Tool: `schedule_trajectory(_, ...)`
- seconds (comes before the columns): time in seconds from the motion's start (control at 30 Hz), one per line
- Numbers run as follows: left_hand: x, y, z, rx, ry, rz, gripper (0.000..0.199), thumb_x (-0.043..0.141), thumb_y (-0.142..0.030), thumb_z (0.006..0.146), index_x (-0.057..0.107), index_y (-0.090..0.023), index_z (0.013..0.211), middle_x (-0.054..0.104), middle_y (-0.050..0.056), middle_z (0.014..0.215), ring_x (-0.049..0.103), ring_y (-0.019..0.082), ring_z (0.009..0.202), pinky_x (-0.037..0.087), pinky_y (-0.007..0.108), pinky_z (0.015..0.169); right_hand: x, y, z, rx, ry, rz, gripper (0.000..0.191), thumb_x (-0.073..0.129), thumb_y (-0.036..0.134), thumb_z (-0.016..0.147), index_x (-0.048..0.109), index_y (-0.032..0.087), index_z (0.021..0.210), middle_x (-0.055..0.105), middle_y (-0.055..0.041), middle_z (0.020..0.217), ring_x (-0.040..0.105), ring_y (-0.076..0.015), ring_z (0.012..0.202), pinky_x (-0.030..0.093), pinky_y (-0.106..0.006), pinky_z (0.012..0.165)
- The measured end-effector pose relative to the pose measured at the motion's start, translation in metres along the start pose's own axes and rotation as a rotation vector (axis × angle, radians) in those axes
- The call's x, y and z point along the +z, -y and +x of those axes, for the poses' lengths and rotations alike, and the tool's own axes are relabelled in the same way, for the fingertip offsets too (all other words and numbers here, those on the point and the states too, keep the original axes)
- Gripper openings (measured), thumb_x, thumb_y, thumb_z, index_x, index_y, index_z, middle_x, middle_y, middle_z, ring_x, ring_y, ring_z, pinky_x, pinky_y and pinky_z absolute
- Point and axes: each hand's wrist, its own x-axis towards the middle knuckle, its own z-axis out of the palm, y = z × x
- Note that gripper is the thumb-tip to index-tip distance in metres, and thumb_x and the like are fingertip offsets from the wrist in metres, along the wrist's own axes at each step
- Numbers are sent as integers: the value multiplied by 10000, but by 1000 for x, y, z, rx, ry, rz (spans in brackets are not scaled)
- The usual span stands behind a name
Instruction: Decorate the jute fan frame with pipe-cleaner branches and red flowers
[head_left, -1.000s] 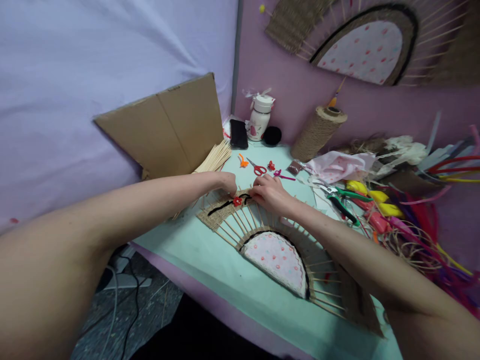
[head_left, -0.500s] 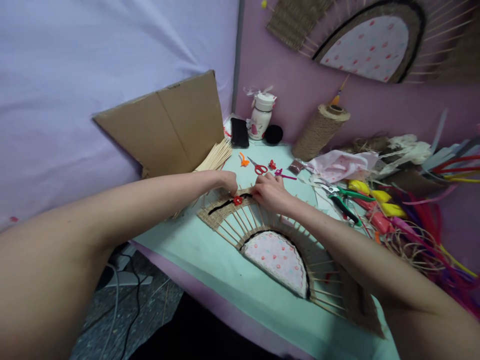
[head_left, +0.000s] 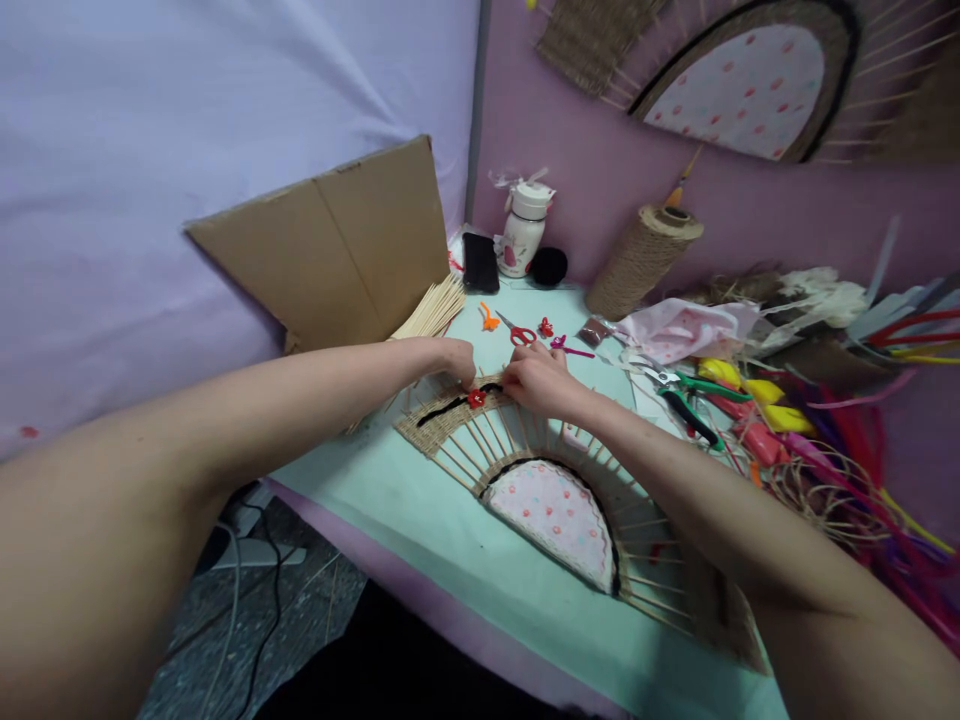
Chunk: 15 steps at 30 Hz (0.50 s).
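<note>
A half-round woven fan (head_left: 431,430) of twine and thin sticks lies on the pale green table, with a flowered cloth half-circle (head_left: 553,522) at its centre. On its outer band sits a red flower (head_left: 476,398) beside a black strip. My left hand (head_left: 454,362) is closed at the band's outer edge, just above the flower; its fingertips are mostly hidden. To the right of the flower, my right hand (head_left: 536,378) grips the woven band with bent fingers. Red-handled scissors (head_left: 519,333), a red flower piece (head_left: 546,327) and a purple piece (head_left: 570,348) lie just beyond.
A cardboard sheet (head_left: 330,240) leans at the left behind a bundle of sticks (head_left: 433,308). At the back stand a white bottle (head_left: 521,232) and a twine spool (head_left: 641,262). Green-handled pliers (head_left: 690,415) and colourful craft stems (head_left: 855,490) crowd the right side.
Both hands keep nearly the same place at the fan's outer band, with only tiny finger shifts. The camera view has moved very slightly.
</note>
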Motion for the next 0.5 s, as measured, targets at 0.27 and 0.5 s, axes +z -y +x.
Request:
schedule_trajectory(0.27, -3, -6, -9, -19, -21, 62, 476, 699, -287, 692, 658, -99, 1127, 700, 102, 1108, 616, 200, 931, 440, 223, 687, 4, -1, -3, 1, -1, 17, 209, 545, 221, 858, 752, 215, 829, 627, -103, 1046, 425, -274, 1054, 222, -376, 727)
schedule_trajectory(0.5, -6, 10, 2, -11, 58, -173, 421, 779, -418, 625, 692, -154, 941, 693, 50, 823, 602, 195, 783, 455, 273, 673, 5, -1, -1, 14, 2, 53, 184, 574, 237, 856, 757, 231, 832, 626, -103, 1045, 421, -273, 1043, 230, -371, 733)
